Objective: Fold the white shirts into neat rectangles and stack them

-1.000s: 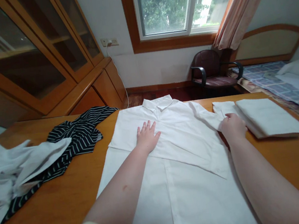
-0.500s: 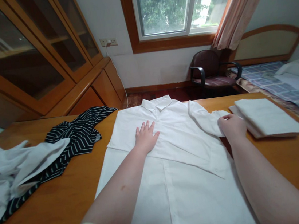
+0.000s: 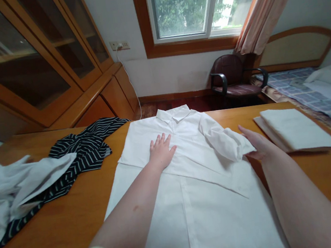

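A white collared shirt (image 3: 214,215) lies on the wooden table, its collar at the far edge and a crosswise fold over its middle. My left hand (image 3: 161,153) rests flat on the upper chest of the shirt, fingers spread. At the right, my right hand (image 3: 258,144) has the cuff end of the shirt's sleeve (image 3: 227,140) between thumb and fingers. The sleeve is bunched and partly raised over the shirt body. My right thumb points up and away, while the fingertips are partly hidden by the cuff.
A folded white cloth (image 3: 298,129) lies on the table (image 3: 320,189) at the right. To the left are a black-and-white striped garment (image 3: 89,144) and a crumpled white garment (image 3: 17,184). Beyond the table stand a dark red chair (image 3: 230,74) and a bed (image 3: 300,86).
The sleeve end has moved left and slightly nearer with my right hand, and it bunches more. My right hand has turned, its thumb now extended. My left hand has stayed put.
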{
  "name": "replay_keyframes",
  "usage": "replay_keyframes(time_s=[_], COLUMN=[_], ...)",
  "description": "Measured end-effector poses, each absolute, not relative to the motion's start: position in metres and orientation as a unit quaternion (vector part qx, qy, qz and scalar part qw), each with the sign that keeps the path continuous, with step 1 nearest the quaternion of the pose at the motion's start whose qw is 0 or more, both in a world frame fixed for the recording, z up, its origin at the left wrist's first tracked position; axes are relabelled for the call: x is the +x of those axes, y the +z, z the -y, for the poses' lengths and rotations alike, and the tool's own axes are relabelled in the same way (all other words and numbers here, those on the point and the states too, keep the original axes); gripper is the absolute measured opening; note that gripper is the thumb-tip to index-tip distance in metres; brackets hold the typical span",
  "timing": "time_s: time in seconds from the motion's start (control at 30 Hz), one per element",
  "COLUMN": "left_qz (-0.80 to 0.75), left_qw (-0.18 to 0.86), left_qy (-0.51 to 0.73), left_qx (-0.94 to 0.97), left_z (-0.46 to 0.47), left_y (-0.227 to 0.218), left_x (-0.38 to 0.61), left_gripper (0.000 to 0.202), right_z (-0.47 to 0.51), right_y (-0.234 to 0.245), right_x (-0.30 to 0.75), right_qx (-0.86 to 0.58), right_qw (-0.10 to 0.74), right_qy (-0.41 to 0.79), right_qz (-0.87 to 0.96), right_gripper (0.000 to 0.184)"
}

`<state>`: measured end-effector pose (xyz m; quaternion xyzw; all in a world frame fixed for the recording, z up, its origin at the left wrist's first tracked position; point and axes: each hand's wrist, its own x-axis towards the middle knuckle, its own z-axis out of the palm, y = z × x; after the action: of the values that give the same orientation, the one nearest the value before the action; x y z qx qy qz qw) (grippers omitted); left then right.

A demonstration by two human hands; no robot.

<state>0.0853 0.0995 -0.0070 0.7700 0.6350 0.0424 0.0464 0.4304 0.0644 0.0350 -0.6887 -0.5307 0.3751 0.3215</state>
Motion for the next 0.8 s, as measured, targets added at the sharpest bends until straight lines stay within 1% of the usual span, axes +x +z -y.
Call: replay_keyframes(time_s=[0.07, 0.1, 0.17, 0.23, 0.3, 0.37, 0.43, 0.47, 0.53, 0.57, 0.63, 0.67, 0.73, 0.8], left_qz=[-0.635, -0.635, -0.635, -0.635, -0.637, -0.637, -0.636, -0.634, -0.633, -0.633, -0.634, -0.635, -0.635, -0.634], left_qw=[0.045, 0.046, 0.049, 0.053, 0.058, 0.060, 0.059, 0.058, 0.058, 0.058, 0.056, 0.056, 0.056, 0.057], left_qy=[0.041, 0.041, 0.041, 0.040, 0.037, 0.038, 0.042, 0.044, 0.046, 0.045, 0.043, 0.043, 0.042, 0.043], left_qx=[0.770, 0.770, 0.770, 0.769, 0.768, 0.768, 0.768, 0.770, 0.771, 0.771, 0.770, 0.769, 0.770, 0.770], left_z=[-0.099, -0.099, -0.099, -0.098, -0.098, -0.099, -0.099, -0.099, -0.099, -0.099, -0.100, -0.100, -0.100, -0.100], left_y=[-0.007, -0.007, -0.006, -0.005, -0.004, -0.004, -0.005, -0.006, -0.007, -0.007, -0.007, -0.007, -0.006, -0.006], left_x=[0.085, 0.085, 0.086, 0.086, 0.086, 0.086, 0.086, 0.085, 0.085, 0.085, 0.085, 0.085, 0.086, 0.086], left_gripper=[0.064, 0.064, 0.064, 0.064, 0.063, 0.063, 0.063, 0.063, 0.064, 0.064, 0.064, 0.064, 0.064, 0.063], right_z=[-0.063, -0.063, -0.064, -0.065, -0.064, -0.062, -0.059, -0.058, -0.055, -0.053, -0.051, -0.050, -0.047, -0.042], right_y=[0.039, 0.040, 0.040, 0.041, 0.041, 0.044, 0.048, 0.051, 0.056, 0.058, 0.061, 0.062, 0.063, 0.063], right_x=[0.427, 0.425, 0.422, 0.421, 0.420, 0.418, 0.415, 0.414, 0.411, 0.410, 0.409, 0.409, 0.409, 0.409], right_qx=[-0.679, -0.687, -0.721, -0.716, -0.661, -0.604, -0.580, -0.582, -0.614, -0.637, -0.672, -0.677, -0.664, -0.634], right_qw=[0.331, 0.347, 0.358, 0.318, 0.261, 0.225, 0.199, 0.184, 0.151, 0.137, 0.136, 0.146, 0.173, 0.179], right_qy=[0.412, 0.394, 0.280, 0.166, 0.116, 0.113, 0.118, 0.117, 0.118, 0.128, 0.188, 0.241, 0.370, 0.502], right_qz=[0.509, 0.502, 0.523, 0.599, 0.693, 0.756, 0.781, 0.783, 0.766, 0.748, 0.703, 0.679, 0.626, 0.561], right_gripper=[0.060, 0.057, 0.045, 0.034, 0.031, 0.037, 0.045, 0.044, 0.031, 0.030, 0.035, 0.034, 0.026, 0.022])
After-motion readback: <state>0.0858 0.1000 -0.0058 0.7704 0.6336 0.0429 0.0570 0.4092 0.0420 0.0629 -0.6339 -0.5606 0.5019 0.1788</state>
